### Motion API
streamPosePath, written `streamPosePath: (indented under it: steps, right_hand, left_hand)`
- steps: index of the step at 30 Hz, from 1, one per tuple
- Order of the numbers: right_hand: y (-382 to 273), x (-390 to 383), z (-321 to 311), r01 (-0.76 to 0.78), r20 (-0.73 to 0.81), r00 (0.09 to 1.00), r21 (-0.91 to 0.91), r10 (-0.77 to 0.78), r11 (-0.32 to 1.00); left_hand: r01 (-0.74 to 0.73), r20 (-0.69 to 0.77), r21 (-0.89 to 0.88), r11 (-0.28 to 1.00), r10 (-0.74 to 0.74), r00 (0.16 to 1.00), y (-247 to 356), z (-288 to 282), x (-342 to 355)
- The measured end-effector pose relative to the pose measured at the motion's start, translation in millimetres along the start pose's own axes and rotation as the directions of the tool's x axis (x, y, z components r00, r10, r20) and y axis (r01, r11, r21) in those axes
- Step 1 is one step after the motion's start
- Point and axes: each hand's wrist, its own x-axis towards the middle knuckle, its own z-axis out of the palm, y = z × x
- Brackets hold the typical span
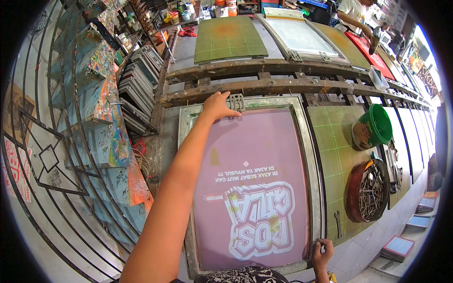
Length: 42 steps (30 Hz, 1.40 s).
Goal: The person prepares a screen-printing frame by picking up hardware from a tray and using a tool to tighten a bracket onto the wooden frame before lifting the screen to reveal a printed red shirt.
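Head view: screen frame (311,186), toward five o'clock, looks stiff, its mesh (255,151) likely fragile, so we'd take the rails (269,102); left hand (218,104) grips the twelve-o'clock one, right hand (322,252) at five we can't tell.

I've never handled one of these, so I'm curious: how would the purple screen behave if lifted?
The screen would probably stay flat, since a rigid-looking frame surrounds it. It looks thin and taut, so a sharp knock might puncture it. Its broad, rectangular shape suggests it would tilt rather than roll.

Bucket (362,133) behind basin (355,194), right of frame (311,188).
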Motion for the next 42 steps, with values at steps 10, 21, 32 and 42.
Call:
streamPosePath:
  steps: [10,21,32,42]
  right_hand:
    - [-5.2,0.5,-0.2,-0.001,0.019,1.000,-0.011,0.001,1.000]
    - [7.6,-2.0,-0.6,-0.036,0.038,0.999,-0.009,0.036,0.999]
    - [-75.6,190.9,92.9,0.050,0.044,0.996,0.445,-0.077,0.894]
    - [-165.1,366.2,254.1,-0.199,0.353,0.931,0.700,-0.090,0.686]
  left_hand:
    - [-0.024,-0.017,-0.017,1.000,0.024,1.000,-2.8,3.8,0.7]
    - [-0.020,-0.031,-0.015,1.000,0.019,0.999,-2.8,4.0,-2.7]
    - [0.010,0.009,-0.030,1.000,-0.010,1.000,-2.2,-0.1,-4.7]
    - [-0.030,-0.046,-0.031,0.999,0.029,0.999,-8.4,6.5,-2.5]
